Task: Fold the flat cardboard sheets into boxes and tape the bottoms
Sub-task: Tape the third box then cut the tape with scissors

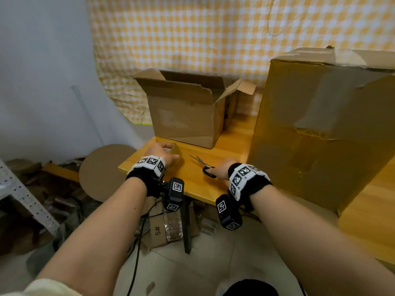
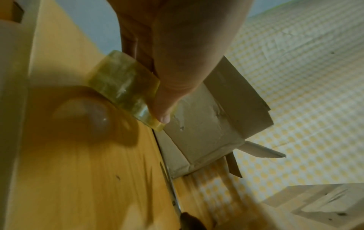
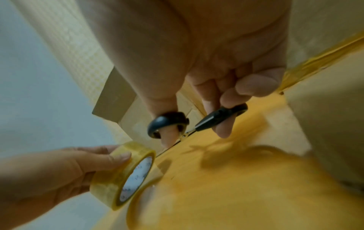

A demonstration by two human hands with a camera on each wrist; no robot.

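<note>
Near the table's (image 1: 193, 184) front edge, the right hand (image 1: 220, 170) grasps the scissors (image 1: 206, 166), thumb through one black plastic loop, fingers curled on the other, thin steel blades lying along the wood. By the front left corner, the left hand (image 1: 159, 151) grips the tape roll (image 3: 120, 174), glossy, yellowish, clear film on a white core. To tape well, find the free end first and keep the blades clear. Behind stands the folded box (image 1: 186, 112), matte, creased cardboard, flaps up
</note>
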